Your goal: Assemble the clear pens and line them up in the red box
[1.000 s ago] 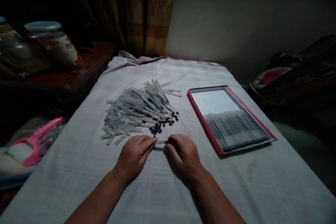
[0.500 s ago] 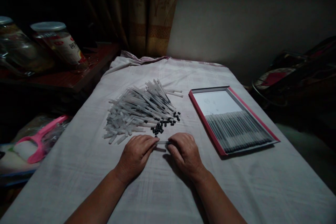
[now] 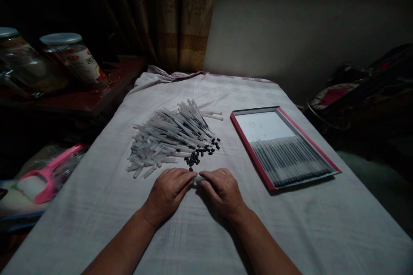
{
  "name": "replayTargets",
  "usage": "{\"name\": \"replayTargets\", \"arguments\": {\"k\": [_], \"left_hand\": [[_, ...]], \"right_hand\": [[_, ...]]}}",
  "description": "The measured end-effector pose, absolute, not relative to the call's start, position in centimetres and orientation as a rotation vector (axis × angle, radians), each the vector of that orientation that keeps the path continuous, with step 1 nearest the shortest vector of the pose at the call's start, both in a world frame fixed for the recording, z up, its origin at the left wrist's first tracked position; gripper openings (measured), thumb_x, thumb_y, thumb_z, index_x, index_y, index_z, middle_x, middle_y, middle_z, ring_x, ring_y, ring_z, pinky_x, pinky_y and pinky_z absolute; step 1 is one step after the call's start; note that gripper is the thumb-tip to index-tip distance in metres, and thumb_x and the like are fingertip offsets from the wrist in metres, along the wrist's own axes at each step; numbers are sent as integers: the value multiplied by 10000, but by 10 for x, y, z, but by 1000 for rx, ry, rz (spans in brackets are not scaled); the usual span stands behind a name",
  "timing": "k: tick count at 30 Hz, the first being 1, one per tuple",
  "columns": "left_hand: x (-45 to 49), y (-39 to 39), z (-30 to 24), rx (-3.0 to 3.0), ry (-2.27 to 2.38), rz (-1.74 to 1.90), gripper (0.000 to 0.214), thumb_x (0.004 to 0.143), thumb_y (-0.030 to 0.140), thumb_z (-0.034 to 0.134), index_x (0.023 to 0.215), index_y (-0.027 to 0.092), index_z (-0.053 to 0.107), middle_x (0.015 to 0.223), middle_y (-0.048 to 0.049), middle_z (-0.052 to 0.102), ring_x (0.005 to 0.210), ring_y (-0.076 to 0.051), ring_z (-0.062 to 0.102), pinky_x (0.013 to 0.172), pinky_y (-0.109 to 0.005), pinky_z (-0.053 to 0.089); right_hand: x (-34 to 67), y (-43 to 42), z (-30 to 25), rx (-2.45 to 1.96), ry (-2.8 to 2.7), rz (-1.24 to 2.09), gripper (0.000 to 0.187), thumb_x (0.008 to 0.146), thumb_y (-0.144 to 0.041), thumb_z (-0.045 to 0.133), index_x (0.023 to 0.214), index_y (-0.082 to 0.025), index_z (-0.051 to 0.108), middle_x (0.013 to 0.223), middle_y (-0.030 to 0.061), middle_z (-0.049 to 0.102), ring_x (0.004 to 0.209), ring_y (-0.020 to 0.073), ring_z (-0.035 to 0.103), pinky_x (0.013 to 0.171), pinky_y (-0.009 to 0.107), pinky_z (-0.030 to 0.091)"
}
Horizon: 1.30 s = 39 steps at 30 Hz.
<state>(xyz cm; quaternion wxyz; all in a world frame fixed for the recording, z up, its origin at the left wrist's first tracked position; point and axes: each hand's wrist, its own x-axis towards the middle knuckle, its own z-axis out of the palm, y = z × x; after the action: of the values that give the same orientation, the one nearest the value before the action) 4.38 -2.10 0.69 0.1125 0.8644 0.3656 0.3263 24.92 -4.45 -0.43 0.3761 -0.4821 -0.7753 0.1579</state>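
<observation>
Just in front of the pile, my left hand [image 3: 168,190] and my right hand [image 3: 223,190] almost meet. Both are closed, pinching a translucent pen [image 3: 198,178] between thumbs and fingers. Only a short stretch of it shows; the fingers hide both ends. Beyond my hands lies a heap of translucent pen barrels [image 3: 176,126], some with dark refills inside. Loose translucent caps [image 3: 146,152] cover the heap's left side. Small black plugs [image 3: 192,157] are scattered along its near right edge, close to my left fingertips.
A shallow red-edged box [image 3: 247,150] on the right holds a row of pens [image 3: 293,161] at its near end. The cloth-covered table [image 3: 180,240] extends beneath everything. Lidded jars [image 3: 75,58] stand on a dark red surface at left, above a pink-handled object [image 3: 48,174].
My right hand has moved left toward my left hand, so less of the pen shows between them. The view has shifted slightly.
</observation>
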Motion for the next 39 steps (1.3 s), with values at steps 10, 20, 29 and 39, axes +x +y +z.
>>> {"name": "replayTargets", "arguments": {"k": [10, 20, 29, 39], "left_hand": [[41, -19, 6, 2465, 1121, 979, 183, 955, 240, 557, 1076, 203, 689, 934, -62, 748, 860, -181, 697, 776, -317, 547], [43, -20, 8, 2476, 1108, 983, 193, 961, 237, 541, 1102, 204, 667, 944, -61, 731, 872, -176, 678, 785, -307, 539], [9, 2, 6, 2681, 1767, 759, 254, 896, 232, 612, 1142, 216, 671, 1360, -164, 581, 1304, -395, 464, 1004, -601, 363], [20, -5, 11, 2695, 1501, 955, 109, 951, 210, 532, 1026, 186, 608, 1190, -127, 687, 1211, -308, 555, 997, -500, 377]], "right_hand": [[256, -43, 3, -1267, -1494, 993, 225, 877, -297, 596, 953, -194, 781, 846, 72, 788, 769, 213, 742, 732, 344, 598], [243, -44, 2, -1260, -1387, 1083, 203, 800, -287, 649, 950, -199, 753, 800, 41, 764, 702, 186, 707, 649, 306, 578], [275, -28, 9, -1353, -861, 1061, 254, 720, -400, 713, 829, -177, 659, 644, 31, 697, 519, 125, 571, 480, 232, 463], [269, -33, 15, -1362, -890, 1076, 243, 709, -380, 685, 817, -164, 712, 589, 11, 653, 493, 115, 537, 449, 224, 426]]}}
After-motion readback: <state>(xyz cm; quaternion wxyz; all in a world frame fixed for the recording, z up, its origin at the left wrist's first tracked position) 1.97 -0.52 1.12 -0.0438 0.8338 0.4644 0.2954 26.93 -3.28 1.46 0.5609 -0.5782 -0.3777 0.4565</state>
